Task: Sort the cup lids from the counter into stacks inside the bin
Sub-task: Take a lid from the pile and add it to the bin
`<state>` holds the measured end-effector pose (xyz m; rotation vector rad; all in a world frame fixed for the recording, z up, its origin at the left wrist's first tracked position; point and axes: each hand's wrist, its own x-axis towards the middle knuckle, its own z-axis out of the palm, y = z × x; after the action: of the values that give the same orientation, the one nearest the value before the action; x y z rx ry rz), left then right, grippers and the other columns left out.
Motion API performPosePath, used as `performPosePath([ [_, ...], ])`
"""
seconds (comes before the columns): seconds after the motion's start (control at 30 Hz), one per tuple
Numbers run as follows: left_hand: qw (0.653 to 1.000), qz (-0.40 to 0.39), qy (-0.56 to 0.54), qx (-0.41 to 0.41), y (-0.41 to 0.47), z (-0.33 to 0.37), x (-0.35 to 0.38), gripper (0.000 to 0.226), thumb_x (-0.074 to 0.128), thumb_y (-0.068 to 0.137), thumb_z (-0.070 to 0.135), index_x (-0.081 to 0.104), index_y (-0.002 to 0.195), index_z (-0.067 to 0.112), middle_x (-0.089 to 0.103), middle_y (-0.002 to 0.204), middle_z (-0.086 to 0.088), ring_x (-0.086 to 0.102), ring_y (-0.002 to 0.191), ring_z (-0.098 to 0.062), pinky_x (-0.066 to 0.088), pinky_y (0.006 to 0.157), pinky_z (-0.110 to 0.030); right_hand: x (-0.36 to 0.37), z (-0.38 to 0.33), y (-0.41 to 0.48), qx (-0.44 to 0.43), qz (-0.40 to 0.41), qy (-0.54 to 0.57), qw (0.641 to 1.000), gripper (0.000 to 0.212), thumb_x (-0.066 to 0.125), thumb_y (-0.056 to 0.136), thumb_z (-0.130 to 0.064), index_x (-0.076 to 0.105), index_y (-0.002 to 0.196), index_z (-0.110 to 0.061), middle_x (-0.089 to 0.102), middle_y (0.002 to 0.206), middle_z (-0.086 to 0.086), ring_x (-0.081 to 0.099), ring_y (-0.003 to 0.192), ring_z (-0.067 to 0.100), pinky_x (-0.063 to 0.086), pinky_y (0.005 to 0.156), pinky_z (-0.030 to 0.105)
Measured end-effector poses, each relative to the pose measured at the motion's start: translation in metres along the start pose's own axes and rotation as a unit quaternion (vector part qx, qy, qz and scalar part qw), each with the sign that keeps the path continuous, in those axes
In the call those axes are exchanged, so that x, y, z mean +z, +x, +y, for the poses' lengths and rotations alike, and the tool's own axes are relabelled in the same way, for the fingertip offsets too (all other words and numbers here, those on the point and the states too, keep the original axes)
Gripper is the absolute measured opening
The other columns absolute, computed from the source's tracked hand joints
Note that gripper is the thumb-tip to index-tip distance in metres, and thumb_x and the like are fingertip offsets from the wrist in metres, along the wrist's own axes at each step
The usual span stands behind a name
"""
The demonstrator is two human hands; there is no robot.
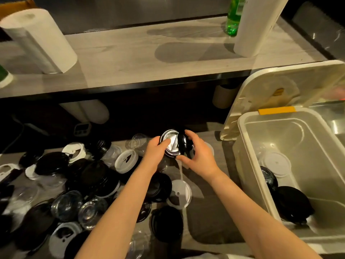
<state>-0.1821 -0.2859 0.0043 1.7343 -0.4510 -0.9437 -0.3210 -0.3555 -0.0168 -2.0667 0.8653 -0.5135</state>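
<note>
I take this for the service counter (pixel 205 212) of a café or takeaway drinks shop, since I see heaped black, white and clear disposable cup lids (pixel 89 180), a plastic storage bin (pixel 317 139), and paper towel rolls (pixel 39 40) and a green bottle (pixel 234 17) on the shelf (pixel 130 58) above.

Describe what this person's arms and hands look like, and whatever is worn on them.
The left forearm and the right forearm are bare from the frame's lower edge to the wrists; no sleeves show. The left hand and the right hand wear no gloves, and no watch, bracelet or ring is visible.
</note>
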Motion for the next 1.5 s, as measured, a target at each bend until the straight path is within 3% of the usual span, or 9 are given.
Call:
performPosePath([
  [0.17,0.995,0.083,-0.049,-0.020,-0.024,-0.014,-0.044,0.012,0.055,0.092,0.015,0.061,0.095,0.024,0.066,0.101,0.000,0.061,0.098,-0.016,0.049,0.088,-0.033,0.014,0.013,-0.036,-0.002,-0.013,-0.099,0.995,0.040,0.067,0.085,-0.021,0.057,0.122,-0.013,0.060,0.117,0.005,0.056,0.110,0.025,0.048,0.087,0.034],
  [0.33,0.986,0.130,-0.100,-0.032,-0.048,-0.025,-0.074,0.016,0.054,0.092,0.012,0.062,0.098,0.024,0.067,0.102,-0.001,0.062,0.104,-0.021,0.047,0.097,-0.043,0.052,-0.005,-0.065,-0.052,-0.260,-0.224,0.938,0.076,0.063,0.085,-0.043,0.025,0.148,-0.026,0.015,0.158,0.003,0.014,0.145,0.023,0.025,0.114,0.037],
  [0.43,0.982,0.146,-0.117,-0.037,-0.061,-0.031,-0.088,0.020,0.054,0.091,0.013,0.062,0.108,0.021,0.066,0.109,-0.005,0.061,0.107,-0.023,0.045,0.099,-0.046,0.075,-0.019,-0.068,-0.065,-0.308,-0.311,0.897,0.083,0.060,0.086,-0.045,0.012,0.151,-0.026,-0.002,0.160,0.005,-0.002,0.147,0.027,0.013,0.118,0.042],
  [0.6,0.980,0.154,-0.117,-0.035,-0.077,-0.036,-0.111,0.015,0.055,0.092,0.014,0.063,0.098,0.025,0.067,0.107,-0.005,0.061,0.106,-0.023,0.045,0.099,-0.045,0.087,-0.021,-0.062,-0.080,-0.248,-0.376,0.889,0.058,0.056,0.086,-0.023,0.038,0.141,-0.019,0.043,0.138,0.008,0.036,0.128,0.030,0.032,0.105,0.039],
  [0.73,0.981,0.144,-0.128,-0.011,-0.083,-0.036,-0.124,0.016,0.053,0.093,0.013,0.063,0.098,0.024,0.067,0.106,-0.005,0.061,0.105,-0.021,0.047,0.097,-0.042,0.077,-0.024,-0.055,-0.021,-0.187,-0.290,0.938,0.053,0.058,0.089,-0.025,0.038,0.138,-0.021,0.062,0.116,0.009,0.056,0.108,0.030,0.047,0.085,0.038],
  [0.93,0.982,0.137,-0.130,-0.013,-0.072,-0.036,-0.132,0.053,0.059,0.087,0.027,0.045,0.136,0.015,0.052,0.135,-0.009,0.050,0.124,-0.023,0.041,0.105,-0.046,0.059,-0.041,-0.044,0.087,-0.037,0.040,0.995,0.056,0.075,0.079,-0.016,0.043,0.124,-0.024,0.062,0.115,0.003,0.060,0.106,0.021,0.053,0.086,0.038],
  [1.1,0.983,0.081,-0.160,-0.027,-0.073,-0.022,-0.120,0.038,0.056,0.092,0.023,0.050,0.129,0.019,0.054,0.130,-0.003,0.055,0.116,-0.021,0.046,0.098,-0.043,0.053,-0.077,-0.037,0.090,-0.086,0.352,0.928,0.039,0.067,0.084,-0.007,0.055,0.117,-0.026,0.063,0.115,-0.001,0.061,0.110,0.015,0.053,0.081,0.025],
  [1.3,0.959,0.043,-0.276,-0.043,-0.080,-0.021,-0.110,0.042,0.050,0.096,0.025,0.044,0.136,0.014,0.057,0.127,-0.013,0.059,0.112,-0.026,0.047,0.097,-0.048,0.074,-0.096,-0.025,0.052,-0.059,0.221,0.972,0.044,0.067,0.086,-0.021,0.052,0.127,-0.026,0.062,0.118,-0.005,0.058,0.108,0.006,0.050,0.092,0.026],
  [1.5,0.975,-0.003,-0.223,0.002,-0.084,-0.028,-0.113,0.020,0.049,0.096,0.020,0.057,0.112,0.030,0.065,0.115,-0.004,0.061,0.110,-0.020,0.047,0.097,-0.042,0.083,-0.097,-0.020,0.014,-0.031,0.057,0.998,0.048,0.060,0.090,-0.036,0.050,0.135,-0.024,0.054,0.111,0.001,0.052,0.103,0.012,0.039,0.083,0.011],
])
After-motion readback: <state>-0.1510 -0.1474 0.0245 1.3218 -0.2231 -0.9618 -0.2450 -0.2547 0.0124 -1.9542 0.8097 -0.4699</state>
